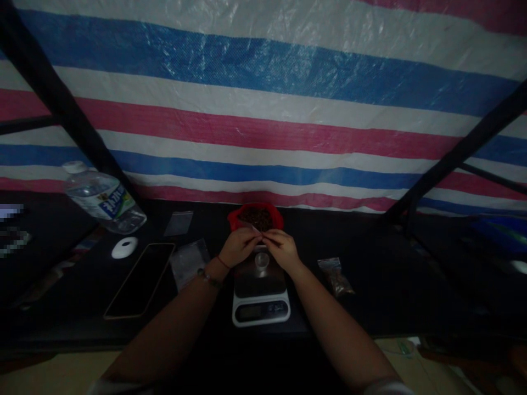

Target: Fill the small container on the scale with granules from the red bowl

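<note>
My left hand (239, 247) and my right hand (282, 247) meet over the far end of a kitchen scale (259, 288), fingers pinched together. Between their fingertips is a small clear plastic bag (254, 228), mostly hidden by the fingers. Just beyond them sits a red bowl (234, 219) full of small brown pieces (260, 217). A small clear cup (262, 262) stands on the scale's dark platform, below my hands. What the scale's display reads is too dim to tell.
Left of my arms lie a phone (140, 281), a white mouse-shaped object (124, 248), clear plastic bags (190, 260) and a large water bottle (105, 200). A filled zip bag (335, 277) lies on the right. Black metal bars (448, 159) and striped sheeting (263, 131) bound the black table.
</note>
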Demonstrator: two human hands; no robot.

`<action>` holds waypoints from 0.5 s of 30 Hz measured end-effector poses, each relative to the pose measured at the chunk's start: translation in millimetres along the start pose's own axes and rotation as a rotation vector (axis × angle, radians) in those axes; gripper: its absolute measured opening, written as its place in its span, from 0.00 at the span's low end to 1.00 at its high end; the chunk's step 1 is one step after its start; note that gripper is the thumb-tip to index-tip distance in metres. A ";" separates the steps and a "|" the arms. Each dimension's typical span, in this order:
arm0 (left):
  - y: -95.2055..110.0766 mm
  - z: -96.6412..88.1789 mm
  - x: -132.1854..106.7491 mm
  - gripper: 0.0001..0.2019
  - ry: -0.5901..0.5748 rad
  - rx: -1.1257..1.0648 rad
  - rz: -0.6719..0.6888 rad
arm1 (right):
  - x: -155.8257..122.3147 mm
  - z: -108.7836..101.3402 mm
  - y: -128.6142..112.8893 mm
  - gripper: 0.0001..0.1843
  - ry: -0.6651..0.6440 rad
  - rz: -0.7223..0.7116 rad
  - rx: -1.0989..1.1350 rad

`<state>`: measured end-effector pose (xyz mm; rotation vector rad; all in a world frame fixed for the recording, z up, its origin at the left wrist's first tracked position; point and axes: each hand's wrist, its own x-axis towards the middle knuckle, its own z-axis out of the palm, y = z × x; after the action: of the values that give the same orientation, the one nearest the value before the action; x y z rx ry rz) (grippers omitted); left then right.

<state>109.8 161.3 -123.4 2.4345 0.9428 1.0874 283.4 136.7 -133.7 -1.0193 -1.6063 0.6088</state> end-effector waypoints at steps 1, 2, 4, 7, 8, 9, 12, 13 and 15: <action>0.0 -0.2 -0.1 0.12 -0.006 0.001 0.006 | 0.3 -0.2 -0.5 0.09 -0.006 0.007 0.010; 0.2 -0.4 -0.2 0.11 -0.014 0.002 0.012 | 0.6 -0.6 -1.0 0.09 -0.010 0.014 0.015; 1.1 -0.5 -0.3 0.11 -0.023 0.003 0.016 | 0.9 -1.4 -2.1 0.08 -0.015 0.021 0.005; 4.1 -0.5 -0.2 0.11 -0.015 0.013 0.030 | 0.6 -2.3 -3.9 0.09 -0.009 -0.008 -0.059; 5.5 -0.4 -0.1 0.11 -0.006 0.022 0.032 | 0.2 -2.3 -4.7 0.09 -0.006 -0.025 -0.089; 7.0 -0.2 0.1 0.10 0.006 0.031 0.030 | -0.2 -1.8 -5.7 0.09 -0.004 -0.044 -0.123; 11.4 0.9 0.5 0.09 0.051 0.052 0.010 | -1.9 1.4 -8.8 0.09 0.002 -0.099 -0.219; 12.7 1.5 0.4 0.09 0.067 0.056 0.001 | -2.5 2.9 -9.6 0.09 0.006 -0.114 -0.246; 14.6 3.0 0.1 0.08 0.105 0.067 -0.017 | -3.3 4.9 -10.2 0.09 0.020 -0.138 -0.293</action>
<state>118.6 150.6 -117.8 2.4382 1.0459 1.2062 275.7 129.4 -128.5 -1.1107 -1.7656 0.2737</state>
